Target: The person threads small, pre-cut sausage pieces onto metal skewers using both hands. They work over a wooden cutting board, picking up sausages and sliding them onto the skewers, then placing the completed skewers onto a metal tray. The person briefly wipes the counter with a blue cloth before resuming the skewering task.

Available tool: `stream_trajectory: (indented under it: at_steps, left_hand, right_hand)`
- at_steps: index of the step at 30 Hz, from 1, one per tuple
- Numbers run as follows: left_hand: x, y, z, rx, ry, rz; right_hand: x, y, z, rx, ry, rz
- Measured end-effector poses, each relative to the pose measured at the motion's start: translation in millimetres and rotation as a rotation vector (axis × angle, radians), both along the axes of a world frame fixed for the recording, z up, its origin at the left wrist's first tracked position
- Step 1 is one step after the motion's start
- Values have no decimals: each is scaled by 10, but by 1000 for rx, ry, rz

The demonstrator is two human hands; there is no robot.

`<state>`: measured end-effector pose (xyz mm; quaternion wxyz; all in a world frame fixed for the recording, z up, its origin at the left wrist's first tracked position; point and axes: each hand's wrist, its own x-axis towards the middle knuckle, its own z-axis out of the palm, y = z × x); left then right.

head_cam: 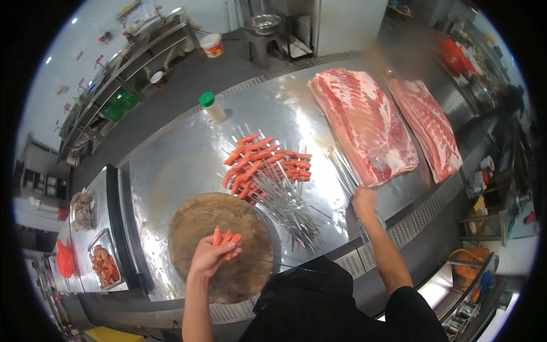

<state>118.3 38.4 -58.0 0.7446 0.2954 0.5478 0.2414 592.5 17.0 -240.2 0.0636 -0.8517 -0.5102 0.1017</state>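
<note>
My left hand [218, 254] is closed around several orange-red sausage-like pieces [226, 237] above a round wooden chopping block [188, 222]; a thin metal skewer [277, 263] runs from it to the right. My right hand [365, 201] is at a bundle of metal skewers [342, 166], beside the near end of a large slab of raw ribbed meat [363, 124]. Whether its fingers grip any skewer is hard to see. Between the hands lies a pile of skewered orange-red pieces [252, 162], their bare metal ends [295, 218] fanned towards me.
A green-lidded shaker [213, 109] stands on the steel table [158, 179]. A second meat slab [427, 128] lies at the right. On the left counter are a metal tray of marinated meat [106, 267], a clear container [83, 210] and a red bag [65, 258]. Perforated metal strips edge the table.
</note>
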Motion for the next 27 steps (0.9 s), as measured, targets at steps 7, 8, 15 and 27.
stream_trajectory:
  at_steps: [7,8,15,27]
  left_hand:
    - [-503,-88,366,96,-127,8]
    - [-548,-62,396,107,-164,-17]
    - [-913,-286,532,150,-229,-39]
    - [-1170,-425,563,130,-309,67]
  right_hand:
    - [-820,-166,775,682,302,190]
    - [-1162,-389,1245,495,519,168]
    - [-2667,-1322,2238,83,995,529]
    - [-2945,-1357,2331,-12,889,620]
